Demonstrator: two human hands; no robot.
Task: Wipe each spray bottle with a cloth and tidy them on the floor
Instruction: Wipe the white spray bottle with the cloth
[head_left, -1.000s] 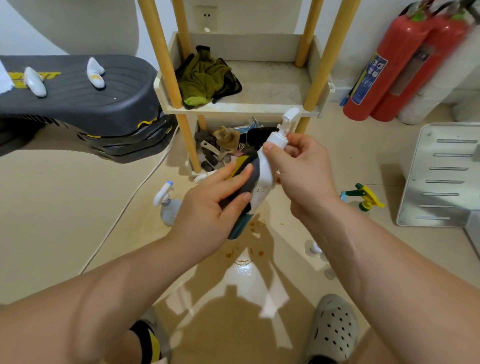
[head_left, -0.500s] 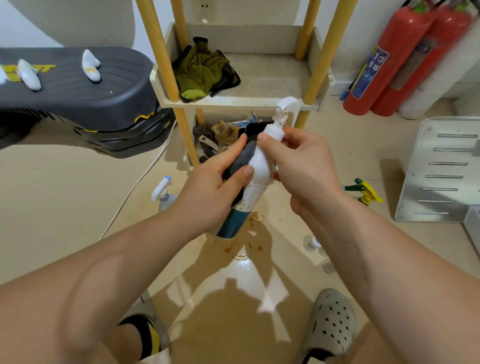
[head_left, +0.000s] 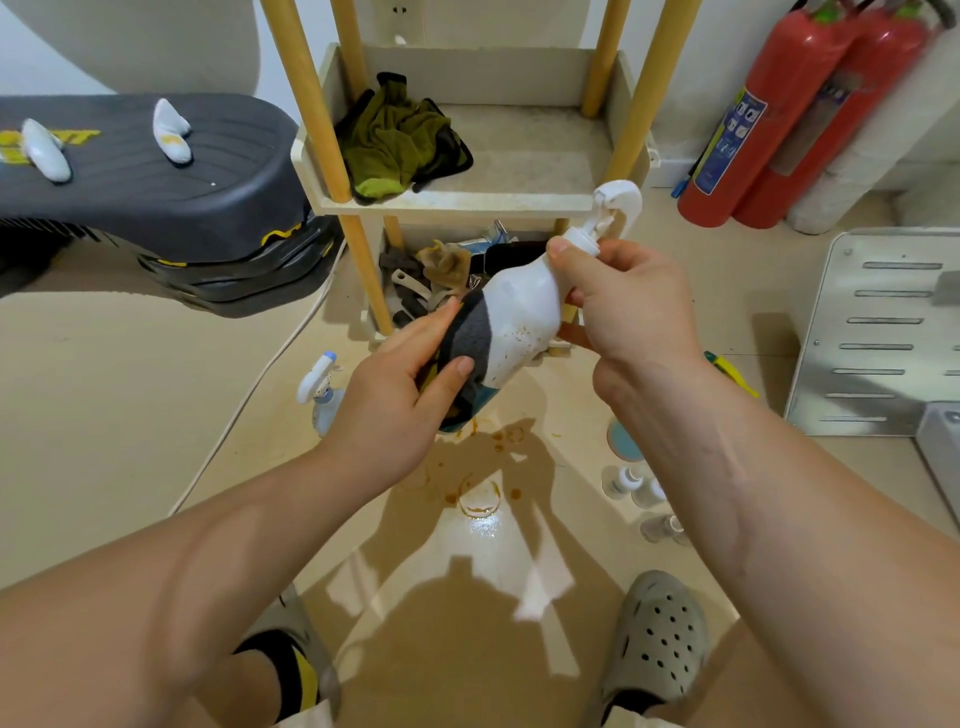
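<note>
A white spray bottle (head_left: 522, 317) with brown stains and a teal base is held tilted in the air, its trigger head pointing up and right. My right hand (head_left: 631, 306) grips its neck. My left hand (head_left: 400, 384) presses a dark grey cloth (head_left: 470, 338) around the bottle's lower body. A second spray bottle (head_left: 322, 389) with a white and blue head stands on the floor to the left. A green and yellow sprayer (head_left: 730, 371) lies on the floor, mostly hidden behind my right forearm.
A wooden shelf unit (head_left: 467, 200) stands straight ahead with a green cloth (head_left: 400, 137) on it and clutter below. Red fire extinguishers (head_left: 769, 114) are at the right, a metal plate (head_left: 878, 332) beside them. Small clear bottles (head_left: 631, 486) and brown stains (head_left: 480, 499) mark the floor.
My left hand and the cloth have slid down toward the bottle's base, exposing more of the white upper body. The bottle stays tilted in my right hand.
</note>
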